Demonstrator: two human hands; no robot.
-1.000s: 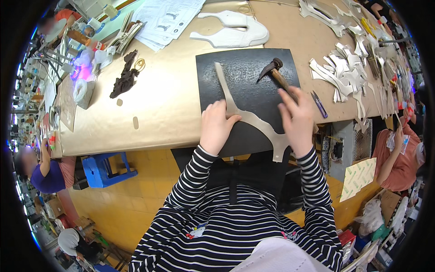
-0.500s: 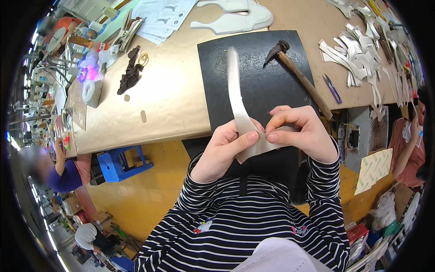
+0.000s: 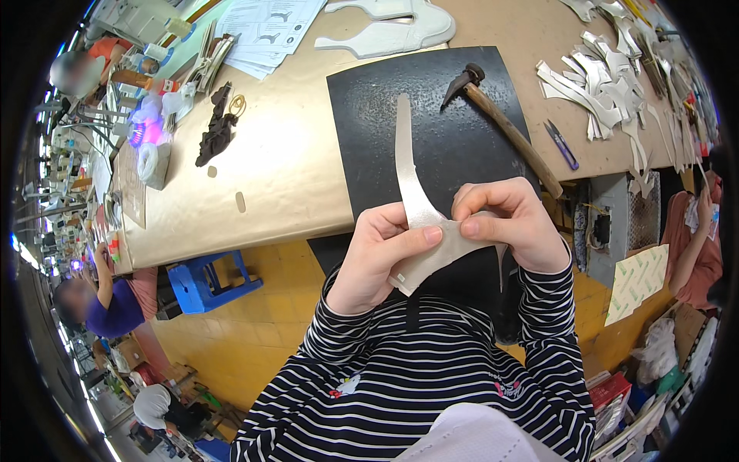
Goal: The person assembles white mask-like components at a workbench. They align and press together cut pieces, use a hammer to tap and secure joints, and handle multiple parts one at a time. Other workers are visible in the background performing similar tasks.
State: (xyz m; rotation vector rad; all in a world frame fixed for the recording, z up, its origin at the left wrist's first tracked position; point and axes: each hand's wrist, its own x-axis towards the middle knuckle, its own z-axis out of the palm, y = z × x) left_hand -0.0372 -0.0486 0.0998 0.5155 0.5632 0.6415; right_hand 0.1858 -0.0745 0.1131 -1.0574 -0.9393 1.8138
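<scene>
Both hands hold one pale, silvery cut piece of leather-like sheet [image 3: 407, 173] in front of my body, over the near edge of the bench. A long curved strip of it rises away from me, and a broader part lies between my hands. My left hand [image 3: 373, 254] grips that broad part, thumb on top and fingers behind. With thumb and fingertips, my right hand [image 3: 517, 223] pinches its upper edge; a narrow end hangs below that hand. Beyond the piece lies a black mat [image 3: 366, 115], with a wooden-handled hammer [image 3: 504, 127] across its right side.
Small purple-handled snips [image 3: 563, 145] and a heap of pale cut pieces [image 3: 596, 88] lie at right. Printed sheets [image 3: 265, 35], white shaped parts [image 3: 419, 32] and dark crumpled material [image 3: 215, 131] are farther off. A blue stool [image 3: 192, 281] stands at left. Co-workers sit at both sides.
The piece has turned in my hands, showing more of its broad part, with a small light mark at its lower corner. My right hand still pinches the edge. The view has shifted slightly.
</scene>
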